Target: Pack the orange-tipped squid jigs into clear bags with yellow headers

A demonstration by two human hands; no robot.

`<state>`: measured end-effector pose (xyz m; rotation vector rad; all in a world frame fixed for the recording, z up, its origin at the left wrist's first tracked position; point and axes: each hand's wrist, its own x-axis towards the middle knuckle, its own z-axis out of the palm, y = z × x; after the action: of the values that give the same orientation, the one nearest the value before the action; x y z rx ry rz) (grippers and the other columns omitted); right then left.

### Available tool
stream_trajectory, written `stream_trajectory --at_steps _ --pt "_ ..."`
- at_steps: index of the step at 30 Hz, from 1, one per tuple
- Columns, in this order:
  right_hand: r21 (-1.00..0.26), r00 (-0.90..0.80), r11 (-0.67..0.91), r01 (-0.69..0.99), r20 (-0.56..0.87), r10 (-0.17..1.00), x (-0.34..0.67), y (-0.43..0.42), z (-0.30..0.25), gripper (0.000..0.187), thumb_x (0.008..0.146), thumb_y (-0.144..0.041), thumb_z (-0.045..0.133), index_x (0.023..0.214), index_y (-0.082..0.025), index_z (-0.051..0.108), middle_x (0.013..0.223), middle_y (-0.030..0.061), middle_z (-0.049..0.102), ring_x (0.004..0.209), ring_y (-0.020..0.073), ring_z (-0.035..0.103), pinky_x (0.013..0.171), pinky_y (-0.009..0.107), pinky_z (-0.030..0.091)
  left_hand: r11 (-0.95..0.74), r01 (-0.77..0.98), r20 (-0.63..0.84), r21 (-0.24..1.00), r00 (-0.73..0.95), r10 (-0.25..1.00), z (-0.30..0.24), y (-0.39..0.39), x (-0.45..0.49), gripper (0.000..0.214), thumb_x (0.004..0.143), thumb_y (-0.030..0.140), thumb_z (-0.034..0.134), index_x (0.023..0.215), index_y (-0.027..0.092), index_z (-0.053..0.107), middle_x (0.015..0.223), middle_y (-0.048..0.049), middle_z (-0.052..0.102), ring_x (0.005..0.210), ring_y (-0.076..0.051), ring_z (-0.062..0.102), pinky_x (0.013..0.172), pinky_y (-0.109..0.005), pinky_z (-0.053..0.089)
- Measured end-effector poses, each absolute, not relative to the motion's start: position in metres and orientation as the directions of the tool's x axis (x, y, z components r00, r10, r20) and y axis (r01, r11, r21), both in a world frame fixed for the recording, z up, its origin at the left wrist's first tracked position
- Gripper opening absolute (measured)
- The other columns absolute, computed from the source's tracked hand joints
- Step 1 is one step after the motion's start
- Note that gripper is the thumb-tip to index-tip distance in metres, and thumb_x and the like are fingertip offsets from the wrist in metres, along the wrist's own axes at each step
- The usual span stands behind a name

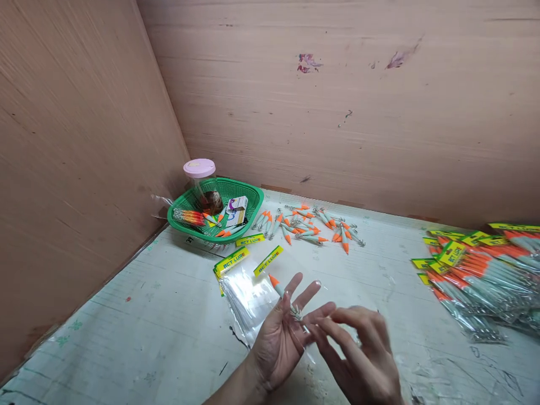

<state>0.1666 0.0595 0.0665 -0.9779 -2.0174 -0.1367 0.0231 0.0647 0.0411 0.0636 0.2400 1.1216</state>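
Orange-tipped lure (282,291) is pinched at its hooked end between both hands, above the clear bags (248,295) | left hand (280,337): thumb and forefinger pinching, other fingers spread | right hand (363,351): fingertips pressed to the hooks | loose lures (312,225) and green basket (248,199) are seen behind.

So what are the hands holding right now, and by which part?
The left hand and right hand together pinch one orange-tipped lure at its hook end; the orange tip points away.

orange-tipped grey lure (282,291) - tilted, tip up; pinched between fingertips
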Motion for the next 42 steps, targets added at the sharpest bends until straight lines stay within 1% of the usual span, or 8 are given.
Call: stream_trajectory --at_steps 4,9,13,16,25,28,33,42 --pt "-0.553 -0.117 0.477 0.683 0.561 0.819 0.172 0.057 0.073 0.03 0.082 -0.028 0.061 0.11 -0.021 0.052 0.088 0.0083 0.057 0.076 0.0197 0.057 0.063 0.034 0.052 0.461 -0.872 -0.125 0.164 0.445 0.887 0.043 0.063 0.024 0.044 0.084 0.03 0.058 0.126 0.019 0.051 0.136 -0.0131 0.05 0.12 -0.032 0.05 0.103 -0.046 0.034" --pt "-0.841 -0.328 0.359 0.405 0.232 0.916 0.172 0.07 0.086 0.019 0.09 -0.031 0.051 0.105 -0.02 0.048 0.073 0.0001 0.059 0.062 0.0117 0.06 0.053 0.021 0.052 0.412 -0.903 -0.315 0.118 0.36 0.878 0.044 0.069 0.022 0.047 0.086 0.029 0.055 0.129 0.014 0.045 0.129 -0.0164 0.055 0.114 -0.028 0.056 0.099 -0.041 0.042" --pt "-0.523 -0.342 0.465 0.714 0.32 0.884 0.179 0.123 0.078 0.022 0.096 -0.033 0.038 0.105 -0.018 0.05 0.07 0.0002 0.058 0.055 0.0108 0.056 0.05 0.023 0.049 0.345 -0.924 -0.486 0.167 0.228 0.844 0.048 0.078 0.016 0.045 0.089 0.017 0.048 0.133 0.016 0.039 0.123 -0.0134 0.06 0.105 -0.023 0.062 0.093 -0.037 0.049" --pt "-0.333 -0.259 0.395 0.857 0.384 0.886 0.182 0.182 0.059 0.017 0.092 -0.03 0.047 0.091 -0.017 0.058 0.084 0.0084 0.06 0.079 0.0198 0.059 0.069 0.036 0.05 0.361 -0.918 -0.491 0.166 0.241 0.838 0.049 0.081 0.013 0.04 0.09 0.02 0.047 0.129 0.015 0.044 0.121 -0.0137 0.062 0.105 -0.023 0.062 0.092 -0.037 0.05" --pt "0.0 -0.451 0.461 0.887 0.204 0.869 0.187 0.231 0.043 0.019 0.089 -0.029 0.054 0.102 -0.015 0.059 0.106 0.0059 0.059 0.094 0.0179 0.057 0.082 0.038 0.048 0.342 -0.923 -0.49 0.176 0.219 0.844 0.044 0.087 0.006 0.034 0.09 0.017 0.047 0.124 0.012 0.048 0.113 -0.0137 0.066 0.105 -0.023 0.062 0.091 -0.036 0.051" --pt "0.025 -0.52 0.521 0.853 0.129 0.845 0.21 0.209 0.049 0.004 0.081 -0.017 0.061 0.084 -0.017 0.064 0.091 0.005 0.059 0.092 0.0216 0.052 0.077 0.038 0.043 0.338 -0.924 -0.512 0.18 0.205 0.834 0.051 0.088 0.003 0.036 0.091 0.016 0.044 0.127 0.012 0.046 0.111 -0.0133 0.067 0.102 -0.022 0.064 0.089 -0.034 0.053" --pt "-0.029 -0.579 0.58 0.814 0.034 0.815 0.243 0.168 0.048 0.016 0.074 -0.009 0.063 0.067 -0.023 0.065 0.082 0.0052 0.057 0.081 0.022 0.048 0.065 0.033 0.036 0.337 -0.919 -0.529 0.202 0.188 0.828 0.055 0.087 0.001 0.04 0.092 0.015 0.039 0.133 0.012 0.041 0.11 -0.0142 0.068 0.1 -0.022 0.065 0.087 -0.035 0.054" --pt "-0.276 -0.461 0.486 0.83 0.154 0.874 0.228 0.123 0.041 0.025 0.083 -0.018 0.056 0.108 -0.017 0.056 0.096 0.0101 0.057 0.089 0.0235 0.049 0.075 0.037 0.045 0.352 -0.906 -0.515 0.235 0.191 0.835 0.053 0.086 0.001 0.041 0.094 0.017 0.035 0.135 0.014 0.04 0.111 -0.0141 0.068 0.101 -0.022 0.064 0.087 -0.035 0.054"
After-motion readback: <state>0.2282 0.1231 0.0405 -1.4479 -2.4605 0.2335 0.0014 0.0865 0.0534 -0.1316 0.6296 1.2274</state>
